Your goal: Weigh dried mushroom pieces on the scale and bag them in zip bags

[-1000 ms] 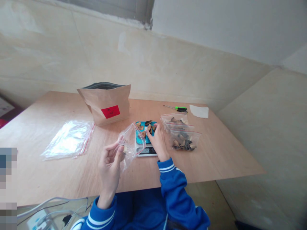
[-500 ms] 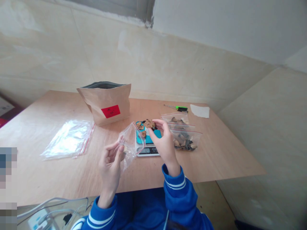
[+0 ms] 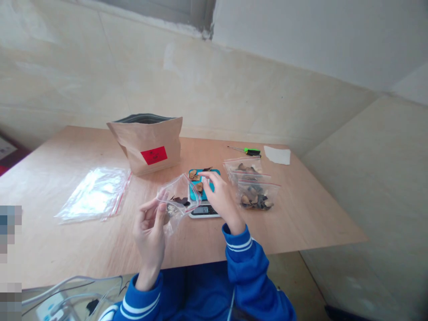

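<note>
Dried pieces (image 3: 199, 187), brown and curled, are spread on the blue-topped scale (image 3: 203, 216), with darker ones seen inside the clear zip bag (image 3: 175, 191). The bag is pinched by the left hand (image 3: 151, 225); the right hand (image 3: 221, 198) is held over the scale, thumb and fingers parted, with nothing seen gripped between them. The pieces are judged light, stiff and brittle, best lifted gently by their edges; the bag is expected to be limp and slippery, best steadied near its mouth.
</note>
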Available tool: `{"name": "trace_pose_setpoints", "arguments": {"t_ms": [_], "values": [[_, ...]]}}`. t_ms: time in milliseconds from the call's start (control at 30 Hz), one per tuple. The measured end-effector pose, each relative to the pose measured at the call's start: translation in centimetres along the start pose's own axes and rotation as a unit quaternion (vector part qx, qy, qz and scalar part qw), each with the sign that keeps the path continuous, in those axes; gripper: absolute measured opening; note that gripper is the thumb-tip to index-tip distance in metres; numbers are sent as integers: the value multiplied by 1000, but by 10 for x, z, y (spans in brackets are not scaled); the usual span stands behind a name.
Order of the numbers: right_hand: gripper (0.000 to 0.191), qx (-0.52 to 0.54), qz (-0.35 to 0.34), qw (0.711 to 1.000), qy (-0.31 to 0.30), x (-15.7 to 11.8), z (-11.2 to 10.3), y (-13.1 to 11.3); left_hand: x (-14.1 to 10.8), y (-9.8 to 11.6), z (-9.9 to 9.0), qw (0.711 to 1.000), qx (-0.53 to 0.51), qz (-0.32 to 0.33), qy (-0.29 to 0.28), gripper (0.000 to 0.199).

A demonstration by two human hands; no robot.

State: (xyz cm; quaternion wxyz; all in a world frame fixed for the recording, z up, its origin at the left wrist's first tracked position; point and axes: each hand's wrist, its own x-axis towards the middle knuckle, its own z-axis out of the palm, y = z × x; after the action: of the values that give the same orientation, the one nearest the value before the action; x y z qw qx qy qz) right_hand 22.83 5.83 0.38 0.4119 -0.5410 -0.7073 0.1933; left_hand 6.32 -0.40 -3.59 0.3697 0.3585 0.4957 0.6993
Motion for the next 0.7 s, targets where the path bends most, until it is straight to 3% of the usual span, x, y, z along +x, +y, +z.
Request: {"name": "trace_pose_setpoints", "arguments": {"t_ms": [133, 267, 367, 533, 633, 700], "values": [[27, -134, 5, 989, -56, -4, 25, 26, 1, 1, -1, 1000, -9, 4, 6, 25], [28, -191, 24, 980, -59, -7, 32, 34, 1, 0, -2, 1000, -21, -3, 12, 26], [33, -157, 47, 986, -35, -3, 24, 30, 1, -1, -2, 1000, -27, -8, 10, 25], [32, 15, 47, 992, 120, 1, -2, -7, 2, -2, -1, 999, -40, -4, 6, 22], [33, 45, -2, 996, 73, 3, -15, -30, 2, -1, 1, 999, -47, -5, 10, 20], [29, 42, -26, 998, 43, 8, -20, -30, 3, -1, 1, 998, -64, -11, 14, 20]]}}
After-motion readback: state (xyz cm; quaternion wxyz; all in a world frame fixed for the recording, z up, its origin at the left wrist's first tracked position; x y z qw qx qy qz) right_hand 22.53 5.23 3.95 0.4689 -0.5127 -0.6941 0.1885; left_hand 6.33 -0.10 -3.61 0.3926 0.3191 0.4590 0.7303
